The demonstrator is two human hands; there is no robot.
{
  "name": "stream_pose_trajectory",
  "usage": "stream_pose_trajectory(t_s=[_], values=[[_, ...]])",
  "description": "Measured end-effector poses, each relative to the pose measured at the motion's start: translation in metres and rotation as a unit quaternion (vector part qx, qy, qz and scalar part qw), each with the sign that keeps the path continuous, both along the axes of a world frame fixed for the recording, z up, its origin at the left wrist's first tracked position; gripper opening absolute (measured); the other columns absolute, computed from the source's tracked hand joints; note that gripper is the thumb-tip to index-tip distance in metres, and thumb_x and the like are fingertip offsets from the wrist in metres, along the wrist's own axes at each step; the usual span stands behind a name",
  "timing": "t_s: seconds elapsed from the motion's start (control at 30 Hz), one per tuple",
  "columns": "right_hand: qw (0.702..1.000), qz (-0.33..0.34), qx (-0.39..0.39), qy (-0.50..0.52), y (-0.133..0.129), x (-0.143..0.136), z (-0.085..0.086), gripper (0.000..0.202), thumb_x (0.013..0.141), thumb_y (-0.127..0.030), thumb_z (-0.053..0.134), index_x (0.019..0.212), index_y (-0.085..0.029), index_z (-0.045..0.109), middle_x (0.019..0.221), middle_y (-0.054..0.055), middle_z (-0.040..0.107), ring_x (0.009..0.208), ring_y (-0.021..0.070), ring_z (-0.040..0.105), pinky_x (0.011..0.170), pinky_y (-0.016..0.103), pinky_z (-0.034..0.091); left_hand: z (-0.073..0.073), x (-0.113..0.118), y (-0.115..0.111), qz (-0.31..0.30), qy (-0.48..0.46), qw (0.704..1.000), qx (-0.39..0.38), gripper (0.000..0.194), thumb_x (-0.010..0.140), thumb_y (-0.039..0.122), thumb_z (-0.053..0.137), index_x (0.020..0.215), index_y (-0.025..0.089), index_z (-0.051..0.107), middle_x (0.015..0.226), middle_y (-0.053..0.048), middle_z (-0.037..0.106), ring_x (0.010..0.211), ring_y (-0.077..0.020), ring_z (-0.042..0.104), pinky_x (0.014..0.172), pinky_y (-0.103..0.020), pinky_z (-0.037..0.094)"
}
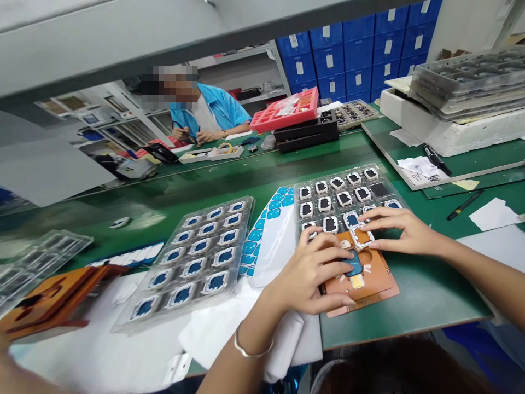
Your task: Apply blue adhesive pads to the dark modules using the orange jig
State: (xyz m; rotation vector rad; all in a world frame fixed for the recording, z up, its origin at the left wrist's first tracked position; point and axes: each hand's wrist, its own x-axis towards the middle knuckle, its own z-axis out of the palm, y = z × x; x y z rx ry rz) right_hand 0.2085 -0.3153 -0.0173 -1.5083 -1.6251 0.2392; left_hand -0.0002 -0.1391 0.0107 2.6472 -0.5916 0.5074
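My right hand (397,230) pinches a small white frame (366,243) between thumb and fingers, just above an orange fixture board (375,279). My left hand (314,268) lies spread over the left side of that board, its fingertips on a rounded blue piece (356,264). Small white strips and a yellow tab (357,281) lie on the board beside the blue piece. Behind both hands, a clear tray (296,191) holds several white frames with dark centres, and a few show blue.
A second clear tray (251,205) with blue-centred frames stands to the left. Blue sticker sheets (258,235) lie between the trays. Orange fixtures (53,295) and a blurred arm (20,369) are at far left. A co-worker (217,112) sits across the bench. Stacked trays (459,82) rise at right.
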Motion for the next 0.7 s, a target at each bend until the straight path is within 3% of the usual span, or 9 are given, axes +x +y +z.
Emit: stream_pose_trajectory(t_s=[0.17, 0.3, 0.4, 0.53, 0.7], values=[[0.998, -0.017, 0.045, -0.040, 0.000, -0.003, 0.003, 0.023, 0.085, -0.037, 0.072, 0.105, -0.025, 0.074, 0.109, 0.008, 0.073, 0.097, 0.0226, 0.069, 0.086, 0.043, 0.055, 0.000, -0.001, -0.005, 0.010, -0.012, 1.000, 0.004, 0.042, 0.088, 0.056, 0.060, 0.113, 0.022, 0.067, 0.103, -0.004, 0.074, 0.101, -0.0258, 0.056, 0.098, -0.049, 0.031], [0.993, -0.002, 0.091, -0.080, -0.001, -0.014, 0.007, 0.022, 0.082, -0.035, 0.075, 0.101, -0.024, 0.074, 0.106, 0.007, 0.074, 0.090, 0.0217, 0.066, 0.080, 0.042, 0.052, -0.003, 0.000, -0.006, 0.097, -0.072, 0.993, -0.013, 0.027, 0.087, 0.047, 0.066, 0.097, 0.022, 0.070, 0.090, -0.002, 0.075, 0.092, -0.0227, 0.057, 0.087, -0.042, 0.039], [0.991, 0.013, 0.094, -0.092, -0.002, -0.026, 0.006, 0.023, 0.081, -0.037, 0.076, 0.100, -0.024, 0.074, 0.108, 0.006, 0.074, 0.091, 0.0217, 0.061, 0.078, 0.041, 0.053, -0.007, 0.001, -0.005, 0.148, -0.110, 0.983, -0.016, 0.039, 0.079, 0.053, 0.073, 0.101, 0.020, 0.069, 0.097, -0.005, 0.074, 0.094, -0.0237, 0.056, 0.084, -0.041, 0.041], [0.989, 0.000, 0.106, -0.107, -0.002, -0.037, 0.003, 0.021, 0.084, -0.037, 0.073, 0.100, -0.024, 0.074, 0.105, 0.005, 0.075, 0.092, 0.0225, 0.057, 0.077, 0.041, 0.054, -0.009, 0.002, -0.004, 0.161, -0.098, 0.982, -0.004, 0.053, 0.074, 0.061, 0.074, 0.106, 0.020, 0.068, 0.103, -0.006, 0.073, 0.096, -0.0248, 0.055, 0.085, -0.042, 0.040], [0.984, -0.018, 0.119, -0.128, 0.000, -0.041, 0.001, 0.021, 0.083, -0.036, 0.074, 0.100, -0.023, 0.074, 0.105, 0.005, 0.075, 0.095, 0.0241, 0.057, 0.081, 0.044, 0.055, -0.008, 0.002, -0.005, 0.155, -0.097, 0.983, 0.001, 0.049, 0.074, 0.058, 0.075, 0.104, 0.020, 0.068, 0.101, -0.006, 0.073, 0.096, -0.0250, 0.054, 0.084, -0.042, 0.039]])
